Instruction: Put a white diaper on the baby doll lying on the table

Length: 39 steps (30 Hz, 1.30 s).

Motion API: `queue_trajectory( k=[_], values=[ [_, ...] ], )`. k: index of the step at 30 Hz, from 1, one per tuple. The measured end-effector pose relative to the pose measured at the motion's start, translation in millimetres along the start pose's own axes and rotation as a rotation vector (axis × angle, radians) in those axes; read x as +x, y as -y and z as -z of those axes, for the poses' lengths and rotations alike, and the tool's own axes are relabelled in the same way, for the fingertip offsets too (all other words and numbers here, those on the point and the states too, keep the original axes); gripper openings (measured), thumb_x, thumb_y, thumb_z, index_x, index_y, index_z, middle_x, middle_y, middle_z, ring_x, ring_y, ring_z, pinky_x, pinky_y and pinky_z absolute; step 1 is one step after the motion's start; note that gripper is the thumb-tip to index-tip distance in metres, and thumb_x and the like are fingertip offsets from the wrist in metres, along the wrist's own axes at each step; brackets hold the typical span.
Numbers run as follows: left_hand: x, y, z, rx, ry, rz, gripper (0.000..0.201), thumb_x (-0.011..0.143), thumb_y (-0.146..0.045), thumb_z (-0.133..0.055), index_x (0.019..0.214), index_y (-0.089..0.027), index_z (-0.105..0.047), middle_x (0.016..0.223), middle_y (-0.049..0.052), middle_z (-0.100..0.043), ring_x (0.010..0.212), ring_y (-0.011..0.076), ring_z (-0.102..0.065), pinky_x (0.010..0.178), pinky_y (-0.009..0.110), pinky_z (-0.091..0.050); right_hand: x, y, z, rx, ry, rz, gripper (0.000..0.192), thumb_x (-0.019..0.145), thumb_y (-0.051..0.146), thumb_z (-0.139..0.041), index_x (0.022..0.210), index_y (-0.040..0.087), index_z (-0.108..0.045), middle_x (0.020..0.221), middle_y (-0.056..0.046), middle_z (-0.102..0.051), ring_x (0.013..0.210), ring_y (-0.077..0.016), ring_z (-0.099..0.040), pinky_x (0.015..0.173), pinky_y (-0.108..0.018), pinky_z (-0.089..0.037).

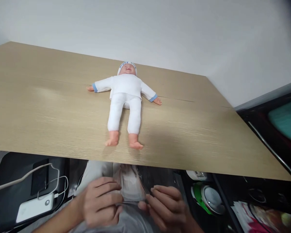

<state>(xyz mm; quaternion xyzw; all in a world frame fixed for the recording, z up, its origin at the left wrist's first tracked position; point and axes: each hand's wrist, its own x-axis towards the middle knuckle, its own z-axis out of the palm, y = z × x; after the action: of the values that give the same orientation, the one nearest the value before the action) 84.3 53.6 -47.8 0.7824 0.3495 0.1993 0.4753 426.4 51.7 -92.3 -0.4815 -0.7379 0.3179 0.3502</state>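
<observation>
Clear plastic packet (132, 187): held below table edge (160, 163), over lap; left hand (100, 202) and right hand (166, 207) both pinching its lower edge; judged light, thin, crinkly, slippery; best gripped at edge; contents white, soft-looking, unidentifiable. Baby doll (124, 103): supine on table, untouched. Power bank (35, 207): cabled, lower left.

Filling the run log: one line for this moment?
left hand: pinching clear plastic packet | right hand: pinching packet | baby doll: face-up on wooden table, untouched
</observation>
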Motion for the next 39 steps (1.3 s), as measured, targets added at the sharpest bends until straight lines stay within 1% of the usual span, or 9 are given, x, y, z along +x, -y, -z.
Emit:
queue_trajectory(
  k=[3,7,12,15,18,24,29,32,39],
  values=[
    [-24,48,-50.9,0.0,-0.148,0.083,0.024,0.089,-0.027,-0.075,0.069,-0.033,-0.064,0.108,0.007,-0.086,0.099,0.0316,-0.082,0.093,0.057,-0.066,-39,-12,-26,-0.194,0.045,0.231,0.025,0.083,0.024,-0.086,0.077,0.046,-0.075,0.085,0.007,-0.085,0.072,-0.0271,-0.08,0.073,-0.054,-0.07],
    [-29,85,-73.4,-0.062,-0.323,0.305,0.012,0.085,-0.022,-0.07,0.082,-0.033,-0.07,0.131,0.011,-0.08,0.128,0.0314,-0.077,0.107,0.048,-0.063,-52,-22,-47,-0.26,-0.046,0.157,0.024,0.083,0.012,-0.07,0.086,0.036,-0.072,0.107,0.0,-0.086,0.088,-0.03,-0.083,0.082,-0.054,-0.069],
    [0,97,-88.6,-0.187,-0.318,0.489,0.042,0.082,-0.038,-0.075,0.125,-0.037,-0.075,0.127,0.009,-0.083,0.123,0.0351,-0.078,0.112,0.049,-0.058,-57,-50,-78,-0.036,-0.218,-0.237,0.042,0.091,0.031,-0.069,0.132,0.04,-0.073,0.13,-0.007,-0.08,0.123,-0.0368,-0.078,0.106,-0.059,-0.065],
    [28,101,-98.5,-0.272,-0.342,0.602,0.038,0.087,-0.064,-0.074,0.105,-0.031,-0.074,0.096,0.006,-0.08,0.1,0.0347,-0.078,0.096,0.046,-0.059,-42,-66,-98,0.211,-0.288,-0.569,0.045,0.085,0.062,-0.079,0.12,0.035,-0.075,0.118,-0.009,-0.081,0.12,-0.041,-0.075,0.108,-0.062,-0.061],
    [51,101,-103.7,-0.34,-0.357,0.621,0.06,0.079,-0.087,-0.073,0.087,-0.028,-0.066,0.077,0.002,-0.068,0.083,0.0293,-0.072,0.079,0.04,-0.057,-21,-68,-110,0.333,-0.235,-0.692,0.063,0.075,0.086,-0.08,0.102,0.03,-0.076,0.103,-0.008,-0.082,0.114,-0.0424,-0.075,0.105,-0.061,-0.059],
    [42,56,-101.0,-0.511,-0.358,0.58,0.081,0.055,-0.099,-0.081,0.074,-0.029,-0.046,0.066,-0.005,-0.043,0.06,0.0175,-0.049,0.061,0.034,-0.047,-20,-12,-93,0.506,-0.117,-0.667,0.079,0.071,0.097,-0.08,0.105,0.025,-0.083,0.108,-0.01,-0.087,0.11,-0.0393,-0.079,0.101,-0.054,-0.064],
    [-37,-29,-94.1,-0.48,-0.373,0.391,0.052,0.082,-0.074,-0.086,0.09,-0.029,-0.061,0.08,0.0,-0.057,0.078,0.0223,-0.062,0.081,0.037,-0.057,-78,91,-43,0.455,-0.1,-0.485,0.051,0.099,0.068,-0.078,0.132,0.029,-0.082,0.134,-0.009,-0.084,0.125,-0.0353,-0.078,0.111,-0.049,-0.065],
    [-76,-69,-88.0,-0.372,-0.378,0.245,0.03,0.097,-0.054,-0.082,0.099,-0.029,-0.066,0.093,0.003,-0.068,0.091,0.0241,-0.067,0.084,0.035,-0.057,-104,138,-29,0.292,-0.23,-0.383,0.043,0.099,0.06,-0.081,0.131,0.033,-0.082,0.122,-0.006,-0.086,0.111,-0.0313,-0.081,0.096,-0.041,-0.071],
    [-68,-62,-84.8,-0.409,-0.591,0.132,0.021,0.11,-0.042,-0.073,0.112,-0.026,-0.061,0.102,0.001,-0.064,0.099,0.0198,-0.064,0.092,0.028,-0.053,-66,156,-47,0.149,-0.372,-0.199,0.029,0.107,0.05,-0.074,0.115,0.023,-0.081,0.1,-0.006,-0.086,0.089,-0.0243,-0.082,0.084,-0.031,-0.07]
  ],
)
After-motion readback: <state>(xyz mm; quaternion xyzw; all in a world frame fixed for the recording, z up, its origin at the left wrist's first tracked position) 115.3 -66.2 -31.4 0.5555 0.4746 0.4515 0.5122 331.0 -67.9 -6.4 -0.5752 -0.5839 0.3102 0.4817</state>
